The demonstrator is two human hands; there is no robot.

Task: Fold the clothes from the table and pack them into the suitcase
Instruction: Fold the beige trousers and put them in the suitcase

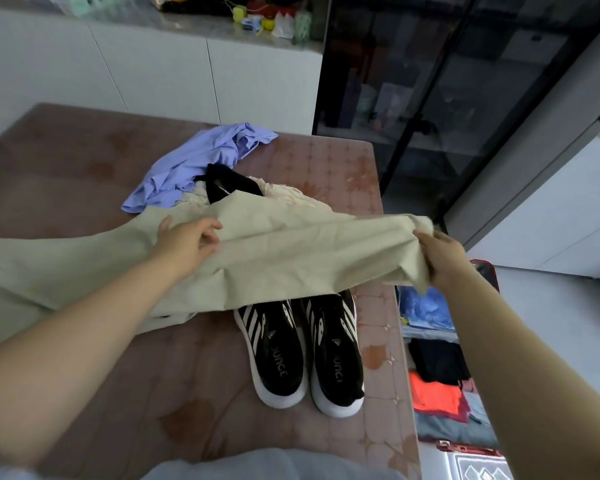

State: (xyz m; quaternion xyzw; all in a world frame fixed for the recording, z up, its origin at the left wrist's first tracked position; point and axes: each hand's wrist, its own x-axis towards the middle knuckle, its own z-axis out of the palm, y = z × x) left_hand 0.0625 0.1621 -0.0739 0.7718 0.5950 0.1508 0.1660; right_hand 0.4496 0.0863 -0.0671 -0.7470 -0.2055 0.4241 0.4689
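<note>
- The left hand (187, 239) has its grip closed on the beige trousers (291, 258), fingers curled into the cloth near the middle.
- The trousers stretch across the surface (84, 161), raised between both hands, one end trailing off left.
- Behind them lie a lilac garment (194, 168) and a black garment (229, 181) (both crumpled, touching).
- Black-and-white sneakers (281, 358) stand partly under the cloth.
- The right hand (440, 258) clamps the bunched end.
- The open suitcase (465, 446) lies on the floor beside the surface, with clothes inside.

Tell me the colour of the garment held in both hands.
Pale beige, with no pattern; the garment shows best in the head view.
</note>
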